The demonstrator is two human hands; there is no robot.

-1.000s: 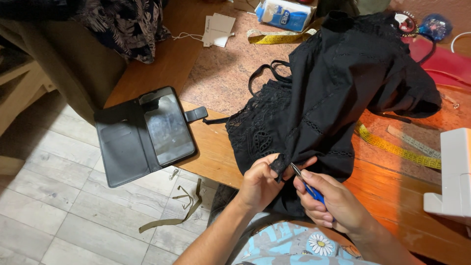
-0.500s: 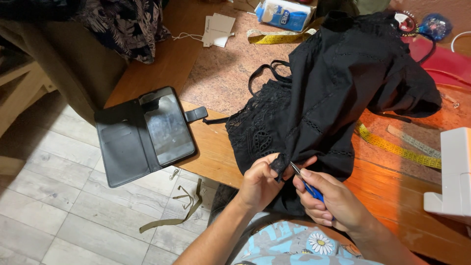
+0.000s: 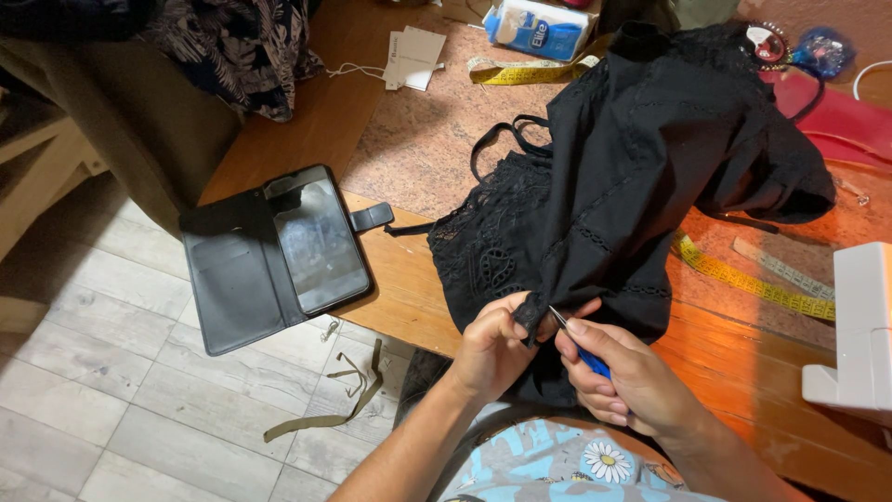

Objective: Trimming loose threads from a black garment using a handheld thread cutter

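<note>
Down at the near edge of the table, the left hand (image 3: 492,349) pinches a fold of the black lace garment (image 3: 632,186), fingers closed tight on the hem and holding it taut, while the right hand (image 3: 632,386) is wrapped snugly around a blue-handled seam ripper (image 3: 578,342) — its metal tip sits right at the pinched seam, touching the cloth between the two thumbs. This looks like stitch-picking in progress, mid-seam by my reading; the next move would call for a shallow slide of the tip under one thread only, with the fabric kept tight, since lace this open would snag easily. The rest of the garment spreads away across the wooden table (image 3: 409,279) toward the far right. To the left, a phone in an open black wallet case (image 3: 279,256) hangs partly over the table edge, and an olive ribbon scrap (image 3: 325,414) lies on the tiled floor below. A yellow measuring tape (image 3: 743,279) trails to the right near a white machine (image 3: 859,330) — farther off, a paper tag (image 3: 413,58) and a tissue pack (image 3: 539,26).
</note>
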